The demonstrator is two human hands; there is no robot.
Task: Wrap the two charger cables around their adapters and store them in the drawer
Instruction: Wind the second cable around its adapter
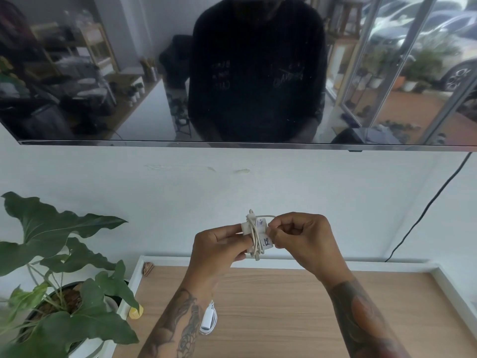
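Head view. A white adapter point(254, 237) was held above the wooden cabinet top point(284, 306), in front of the pale wall point(180, 182), between both hands. The left hand point(219, 244) was closed round the adapter's left end, fingers curled beneath it and thumb on top. The right hand point(299, 239) was pinched on the white cable point(258, 236) at the adapter's right side, where a short loop arched over the top toward the fingertips. Several turns of cable were seen already wound round the adapter's middle, and a short end with its plug hung just below the block. This wrap was therefore judged nearly complete, with only the last loop and the free end to be secured. A second white charger point(208, 319) lay on the cabinet top beside the left forearm, partly hidden by it; its cable appeared to be gathered against it, though whether it had been properly wound could not be told. No drawer was visible, so the storing step was judged not yet done for either charger. A potted plant point(59, 267) stood at the left of the cabinet, a dark screen point(103, 73) was mounted on the wall above, and a black cord point(423, 215) ran down the wall at the right.
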